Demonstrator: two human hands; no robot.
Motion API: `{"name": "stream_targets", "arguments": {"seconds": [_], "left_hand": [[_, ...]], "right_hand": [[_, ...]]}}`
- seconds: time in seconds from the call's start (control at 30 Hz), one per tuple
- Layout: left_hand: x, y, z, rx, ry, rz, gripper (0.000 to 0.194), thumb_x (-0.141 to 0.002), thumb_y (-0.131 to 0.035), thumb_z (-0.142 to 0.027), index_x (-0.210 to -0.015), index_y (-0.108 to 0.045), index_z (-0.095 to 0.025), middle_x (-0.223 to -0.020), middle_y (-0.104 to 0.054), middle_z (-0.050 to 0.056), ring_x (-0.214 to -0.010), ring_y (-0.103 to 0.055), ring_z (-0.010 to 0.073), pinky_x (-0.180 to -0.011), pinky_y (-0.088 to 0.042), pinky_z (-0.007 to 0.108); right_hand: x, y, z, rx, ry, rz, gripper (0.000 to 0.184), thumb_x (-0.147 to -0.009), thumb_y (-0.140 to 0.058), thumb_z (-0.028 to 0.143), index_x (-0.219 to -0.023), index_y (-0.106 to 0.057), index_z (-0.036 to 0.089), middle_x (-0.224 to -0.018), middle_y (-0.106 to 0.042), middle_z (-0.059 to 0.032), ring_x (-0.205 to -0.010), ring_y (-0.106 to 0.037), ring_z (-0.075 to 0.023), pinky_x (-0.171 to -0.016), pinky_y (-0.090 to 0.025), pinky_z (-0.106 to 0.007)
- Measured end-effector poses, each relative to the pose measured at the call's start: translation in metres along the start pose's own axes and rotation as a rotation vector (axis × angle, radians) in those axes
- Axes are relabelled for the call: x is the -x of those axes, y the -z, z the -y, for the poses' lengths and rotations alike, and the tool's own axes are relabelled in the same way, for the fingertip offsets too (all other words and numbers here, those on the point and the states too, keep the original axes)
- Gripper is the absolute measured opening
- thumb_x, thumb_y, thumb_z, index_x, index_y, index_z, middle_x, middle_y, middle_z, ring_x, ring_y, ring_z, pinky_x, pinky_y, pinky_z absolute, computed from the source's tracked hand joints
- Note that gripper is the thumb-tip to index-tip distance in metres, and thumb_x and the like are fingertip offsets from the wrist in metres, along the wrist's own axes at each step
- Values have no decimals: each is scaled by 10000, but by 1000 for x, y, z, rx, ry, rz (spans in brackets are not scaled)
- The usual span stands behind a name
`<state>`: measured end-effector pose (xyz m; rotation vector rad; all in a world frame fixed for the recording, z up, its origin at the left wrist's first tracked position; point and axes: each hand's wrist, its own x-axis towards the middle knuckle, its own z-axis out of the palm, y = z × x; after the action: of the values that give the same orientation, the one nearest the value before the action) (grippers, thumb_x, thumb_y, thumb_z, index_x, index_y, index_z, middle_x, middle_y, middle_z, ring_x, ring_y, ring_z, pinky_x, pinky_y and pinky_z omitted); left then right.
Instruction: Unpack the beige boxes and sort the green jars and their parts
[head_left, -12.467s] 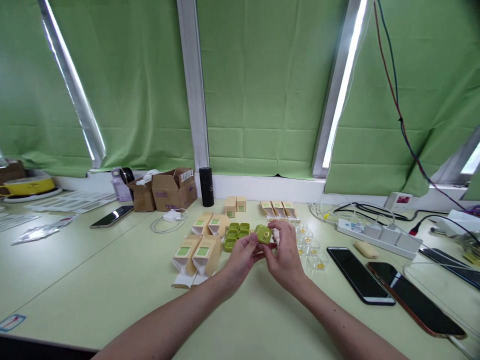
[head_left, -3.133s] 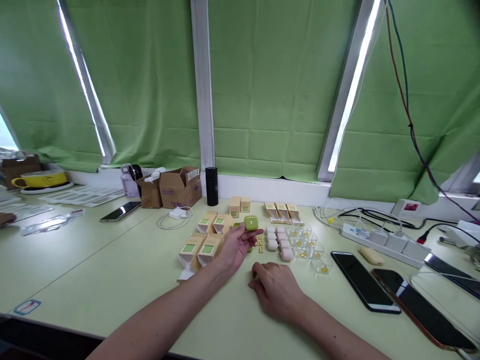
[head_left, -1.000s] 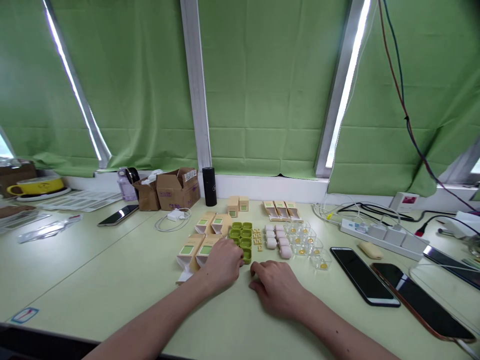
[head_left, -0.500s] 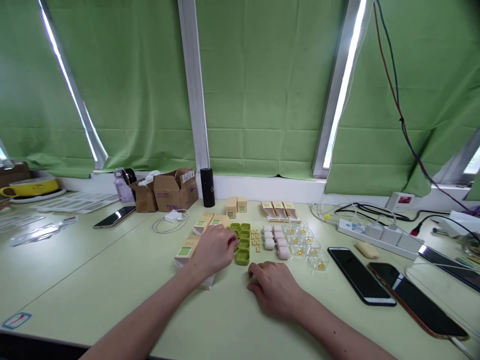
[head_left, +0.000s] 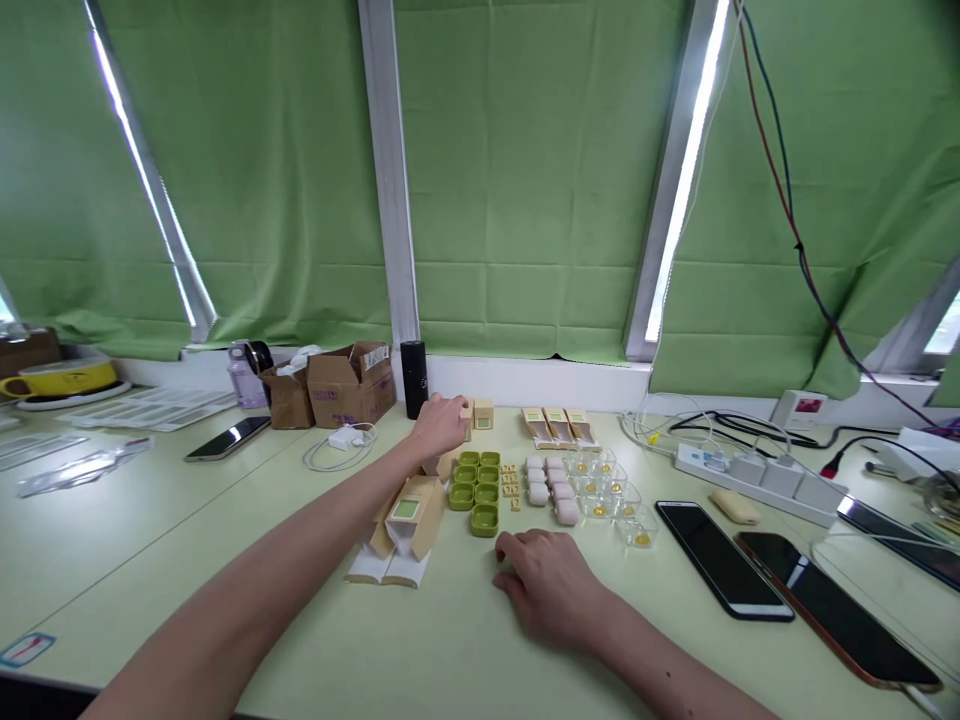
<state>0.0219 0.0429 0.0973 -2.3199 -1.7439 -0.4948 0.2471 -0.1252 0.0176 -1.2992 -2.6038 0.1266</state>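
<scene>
My left hand (head_left: 441, 424) is stretched to the back of the table, its fingers closed at the left one of the small kraft boxes (head_left: 484, 414); the hand partly hides that box. My right hand (head_left: 551, 582) rests on the table in front, fingers curled in and nothing seen in them. Between the hands stand green square cases (head_left: 484, 518) in two columns. Small yellow pieces (head_left: 511, 478) lie beside them, then pale pink and white cases (head_left: 566, 511). Kraft boxes with open flaps (head_left: 417, 515) stand under and beside my left forearm.
Clear plastic shells (head_left: 638, 531) sit right of the pink cases. Three kraft boxes (head_left: 556, 426) lie at the back. Phones (head_left: 721, 560), a power strip (head_left: 761, 480) and cables occupy the right. A black cylinder (head_left: 413, 379) and a cardboard carton (head_left: 349, 385) stand at the back left.
Earlier both hands held a green case; then the left hand alone held it and set it in the near row. The left hand has since moved back to the small boxes. The right hand stays put.
</scene>
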Motion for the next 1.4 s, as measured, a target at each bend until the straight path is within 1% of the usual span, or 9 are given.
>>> {"name": "stream_targets", "arguments": {"seconds": [0.3, 0.53, 0.73, 0.8, 0.93, 1.07, 1.13, 1.27, 1.4], "left_hand": [[-65, -41, 4, -94, 64, 134, 571, -831, -677, -343, -1354, -516, -179, -1352, -576, 207, -1329, -385, 397, -1079, -311, 516], [-79, -70, 4, -119, 86, 223, 734, -829, -655, -367, -1494, -403, -186, -1507, -448, 246, -1460, -266, 449, -1134, -234, 598], [-87, -77, 3, -131, 97, 253, 814, -829, -631, -336, -1567, -323, -181, -1579, -382, 254, -1511, -200, 453, -1153, -215, 622], [-90, -78, 3, -133, 103, 262, 792, -824, -632, -325, -1551, -359, -173, -1579, -384, 259, -1515, -190, 463, -1153, -210, 642], [-94, -79, 1, -125, 89, 270, 603, -839, -646, -358, -1405, -536, -181, -1548, -434, 240, -1514, -206, 467, -1165, -186, 679], [-92, -79, -3, -97, 29, 232, 541, -881, -671, -418, -1368, -560, -210, -1569, -429, 195, -1544, -171, 423, -1210, -157, 663], [-89, -78, -5, -82, 1, 209, 529, -915, -674, -433, -1380, -555, -211, -1559, -449, 169, -1523, -252, 399, -1209, -215, 650], [-83, -78, -10, -54, -14, 169, 433, -979, -645, -395, -1350, -583, -182, -1412, -577, 120, -1258, -588, 297, -1054, -500, 550], [-80, -78, -15, 5, 16, 142, 383, -984, -648, -368, -1308, -604, -168, -1316, -630, 110, -1128, -655, 253, -947, -578, 474]], "right_hand": [[2, 4, 1, -19, 7, -4, 206, -952, -553, 330, -1091, -655, 218, -1004, -771, -84, -900, -708, -254, -668, -347, -309], [3, 9, 1, -24, 11, 16, 247, -956, -550, 371, -1119, -647, 213, -1018, -767, -95, -915, -709, -265, -686, -377, -323], [3, 10, 2, -24, 9, 22, 289, -962, -537, 370, -1187, -617, 207, -1017, -768, -98, -935, -709, -267, -696, -391, -323], [3, 10, 3, -25, 2, 26, 293, -957, -542, 367, -1192, -613, 205, -1027, -767, -98, -940, -709, -269, -699, -394, -322], [3, 11, 2, -28, 5, 31, 285, -954, -545, 364, -1181, -620, 208, -1035, -765, -97, -947, -707, -270, -706, -399, -320], [2, 9, 0, -20, 21, 27, 252, -954, -547, 359, -1142, -639, 218, -1036, -764, -96, -938, -706, -265, -716, -404, -319], [3, 9, 0, -21, 22, 23, 244, -954, -551, 357, -1135, -644, 222, -1030, -764, -93, -935, -707, -263, -722, -408, -321], [3, 10, 1, -28, 23, 19, 249, -953, -550, 343, -1143, -653, 219, -1032, -766, -97, -942, -706, -260, -735, -415, -319], [3, 10, 2, -45, -19, 18, 271, -956, -546, 355, -1161, -649, 211, -1033, -769, -109, -948, -705, -264, -727, -406, -315]]}}
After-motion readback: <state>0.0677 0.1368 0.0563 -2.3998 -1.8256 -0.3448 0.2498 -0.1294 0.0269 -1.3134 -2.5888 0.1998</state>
